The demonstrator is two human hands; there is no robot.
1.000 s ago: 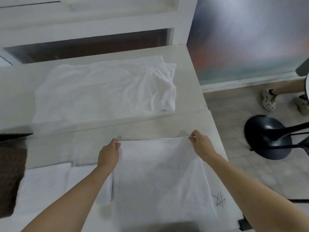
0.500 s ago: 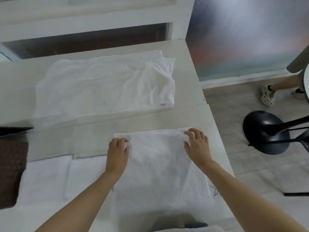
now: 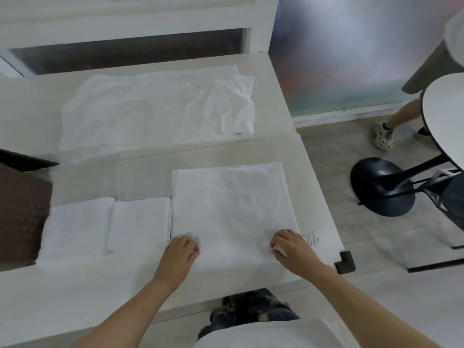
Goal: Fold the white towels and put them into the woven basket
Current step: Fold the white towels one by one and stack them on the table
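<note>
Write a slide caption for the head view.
Both hands, left hand and right hand, at near edge of half-folded towel.
</note>
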